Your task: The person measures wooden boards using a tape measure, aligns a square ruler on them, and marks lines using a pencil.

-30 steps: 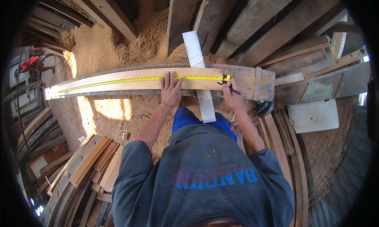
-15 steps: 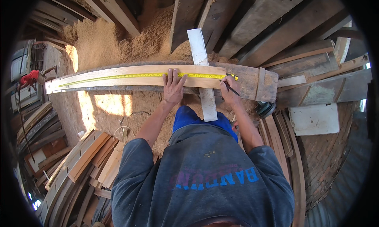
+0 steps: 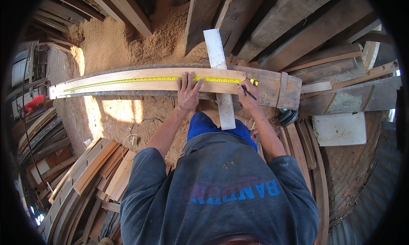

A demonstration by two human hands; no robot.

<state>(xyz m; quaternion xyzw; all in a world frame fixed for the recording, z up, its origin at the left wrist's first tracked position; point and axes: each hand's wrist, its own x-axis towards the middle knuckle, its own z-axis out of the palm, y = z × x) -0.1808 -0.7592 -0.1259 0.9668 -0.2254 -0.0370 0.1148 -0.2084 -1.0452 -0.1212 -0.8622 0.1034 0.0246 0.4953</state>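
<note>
A long pale wooden board (image 3: pixel 140 86) lies lengthwise on a worn plank bench (image 3: pixel 272 89). Along the board runs the yellow blade of a tape measure (image 3: pixel 145 79), drawn out nearly to the far left tip. My left hand (image 3: pixel 187 94) rests flat with spread fingers, pressing on the blade and the board. At the board's right end, my right hand (image 3: pixel 249 97) grips a dark pencil (image 3: pixel 250 94) beside the tape's black and yellow end. A whitish flat slat (image 3: pixel 215 49) crosses beneath the board between my hands.
Sawdust (image 3: pixel 106 40) is heaped beyond the bench. Large timber beams (image 3: pixel 294 23) lean at the far right. Cut boards (image 3: pixel 96 168) are stacked at the lower left, and curved pieces (image 3: pixel 313 160) lie at my right. A person in red (image 3: pixel 35 103) is at the far left.
The pencil has turned slightly in my right hand. My left hand stays on the tape and board. The person in red has shifted lower at the left edge.
</note>
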